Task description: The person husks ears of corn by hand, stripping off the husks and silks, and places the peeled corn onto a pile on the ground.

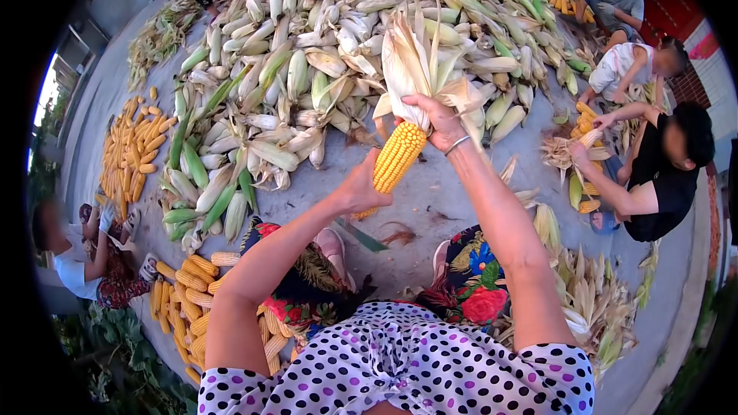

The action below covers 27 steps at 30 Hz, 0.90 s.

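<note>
Straight ahead of me is an ear of corn point(401, 155), its yellow kernels bare at the lower end. My left hand point(361, 184) is wrapped round that bare part from the left. Pale husk point(407, 69), peeled back, fans upward from the ear's other end. My right hand point(440, 121) is closed on the gathered husk at its base, and a bracelet circles that wrist. Parts of the fingers of both hands are hidden behind the ear and husk. Beyond my hands rises a large pile of unhusked corn point(307, 61).
Husked cobs point(192, 300) lie at my left, with another heap of cobs point(131, 157) farther off. Stripped husks point(592, 307) are piled at my right. A person in black point(669, 177) handles an ear there. Other people sit around the pile, one wearing gloves point(106, 219) at left.
</note>
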### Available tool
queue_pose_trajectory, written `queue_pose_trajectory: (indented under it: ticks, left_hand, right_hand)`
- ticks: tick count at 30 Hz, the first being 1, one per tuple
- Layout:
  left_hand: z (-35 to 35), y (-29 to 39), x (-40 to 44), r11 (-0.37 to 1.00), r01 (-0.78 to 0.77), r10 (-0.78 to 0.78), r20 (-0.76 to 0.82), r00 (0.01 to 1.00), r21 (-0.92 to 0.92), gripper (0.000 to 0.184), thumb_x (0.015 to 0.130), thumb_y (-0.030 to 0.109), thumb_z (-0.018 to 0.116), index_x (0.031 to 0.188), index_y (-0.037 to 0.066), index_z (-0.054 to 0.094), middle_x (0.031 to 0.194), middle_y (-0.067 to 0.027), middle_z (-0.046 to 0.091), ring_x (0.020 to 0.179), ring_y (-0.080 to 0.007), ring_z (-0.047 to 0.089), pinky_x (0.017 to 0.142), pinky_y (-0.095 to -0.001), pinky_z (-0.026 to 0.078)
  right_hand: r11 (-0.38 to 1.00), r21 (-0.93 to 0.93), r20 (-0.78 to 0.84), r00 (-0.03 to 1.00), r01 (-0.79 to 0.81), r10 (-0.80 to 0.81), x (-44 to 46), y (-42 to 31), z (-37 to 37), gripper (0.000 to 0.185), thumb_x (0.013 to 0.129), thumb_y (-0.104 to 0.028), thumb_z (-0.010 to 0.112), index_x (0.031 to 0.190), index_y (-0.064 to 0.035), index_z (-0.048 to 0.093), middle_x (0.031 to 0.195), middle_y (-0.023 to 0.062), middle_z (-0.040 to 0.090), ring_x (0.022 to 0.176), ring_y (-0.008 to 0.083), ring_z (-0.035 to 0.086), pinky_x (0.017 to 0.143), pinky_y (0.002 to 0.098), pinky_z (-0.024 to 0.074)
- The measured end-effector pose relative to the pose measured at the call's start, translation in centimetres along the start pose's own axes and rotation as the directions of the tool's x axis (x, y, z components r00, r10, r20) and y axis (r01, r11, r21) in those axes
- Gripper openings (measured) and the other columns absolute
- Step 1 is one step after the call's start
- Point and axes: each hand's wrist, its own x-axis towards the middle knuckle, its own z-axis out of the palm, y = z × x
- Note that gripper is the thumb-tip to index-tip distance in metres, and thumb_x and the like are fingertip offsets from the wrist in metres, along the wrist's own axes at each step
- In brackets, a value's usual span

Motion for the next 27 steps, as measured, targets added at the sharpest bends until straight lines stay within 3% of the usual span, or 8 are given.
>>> queue_pose_trajectory:
  ticks: [3,9,10,13,16,19,22,27]
  left_hand:
    - [-0.4,-1.0,0.6,0.996,-0.085,0.085,-0.001,0.996,0.006,0.064,0.060,0.015,0.070,0.114,0.002,0.038,0.096,-0.0144,0.055,0.088,-0.0237,0.056,0.077,-0.0341,0.045]
    - [-1.7,-1.2,1.1,0.985,-0.094,0.115,0.145,0.983,-0.145,0.071,0.061,0.008,0.070,0.124,0.004,0.037,0.103,-0.0041,0.050,0.096,-0.0136,0.049,0.087,-0.0275,0.040]
    - [-1.6,-1.6,1.4,0.974,-0.158,0.179,0.124,0.976,-0.159,0.076,0.059,0.007,0.071,0.127,0.003,0.035,0.106,-0.0031,0.050,0.096,-0.0128,0.048,0.087,-0.0271,0.040]
    - [-1.6,-1.1,1.3,0.970,-0.110,0.147,0.164,0.975,-0.217,0.080,0.059,0.005,0.071,0.130,0.003,0.034,0.109,-0.0029,0.050,0.098,-0.0118,0.047,0.088,-0.0267,0.039]
    - [-0.2,-0.6,1.3,0.914,-0.111,0.167,0.115,0.979,-0.390,0.075,0.060,0.001,0.070,0.127,0.003,0.036,0.104,-0.0030,0.052,0.092,-0.0114,0.050,0.080,-0.0269,0.044]
    - [0.8,-0.6,1.4,0.893,-0.099,0.141,0.064,0.988,-0.439,0.064,0.062,-0.002,0.068,0.119,0.002,0.040,0.092,-0.0059,0.055,0.079,-0.0134,0.056,0.066,-0.0278,0.049]
    - [3.0,1.6,0.8,0.635,0.017,0.019,0.038,0.999,-0.772,0.053,0.063,-0.004,0.066,0.109,0.002,0.042,0.081,-0.0086,0.055,0.066,-0.0166,0.057,0.055,-0.0286,0.049]
    - [3.2,1.4,2.2,0.540,0.048,0.047,0.088,0.995,-0.840,0.045,0.065,0.000,0.065,0.104,0.002,0.042,0.079,-0.0102,0.055,0.063,-0.0191,0.057,0.056,-0.0320,0.049]
  right_hand:
    - [0.997,0.072,0.012,0.999,0.037,-0.038,0.0,0.2,-0.1,0.033,0.087,-0.016,0.054,0.108,0.0088,0.052,0.092,0.0167,0.063,0.080,0.0268,0.066,0.076,0.0352,0.0550]
    - [0.989,0.103,-0.002,0.995,0.103,-0.103,-1.2,-0.9,1.2,0.024,0.089,-0.025,0.054,0.092,-0.0010,0.057,0.071,0.0104,0.063,0.065,0.0217,0.064,0.062,0.0340,0.0539]
    - [0.984,0.091,-0.126,0.982,0.151,-0.139,-1.2,-0.8,1.9,0.025,0.089,-0.031,0.055,0.084,-0.0072,0.056,0.059,0.0062,0.057,0.053,0.0185,0.058,0.053,0.0320,0.0501]
    - [0.960,0.197,-0.240,0.959,0.200,-0.151,-1.4,-1.5,2.9,0.029,0.088,-0.038,0.055,0.083,-0.0096,0.055,0.054,0.0040,0.052,0.047,0.0171,0.054,0.050,0.0313,0.0477]
    - [0.951,0.175,-0.283,0.938,0.255,-0.200,-1.1,-1.8,3.0,0.035,0.090,-0.044,0.049,0.079,-0.0115,0.053,0.051,0.0035,0.047,0.043,0.0177,0.050,0.047,0.0320,0.0450]
    - [0.928,0.212,-0.345,0.912,0.306,-0.222,0.1,-1.6,2.5,0.037,0.091,-0.045,0.045,0.075,-0.0119,0.050,0.050,0.0036,0.045,0.042,0.0185,0.049,0.044,0.0340,0.0431]
    - [0.865,0.325,-0.440,0.871,0.383,-0.220,1.9,-1.8,2.3,0.034,0.091,-0.042,0.046,0.074,-0.0125,0.050,0.049,0.0025,0.042,0.040,0.0181,0.046,0.042,0.0354,0.0422]
    - [0.777,0.352,-0.422,0.829,0.523,-0.367,1.9,-2.8,2.5,0.033,0.093,-0.038,0.042,0.072,-0.0130,0.047,0.049,0.0005,0.039,0.041,0.0171,0.044,0.045,0.0374,0.0425]
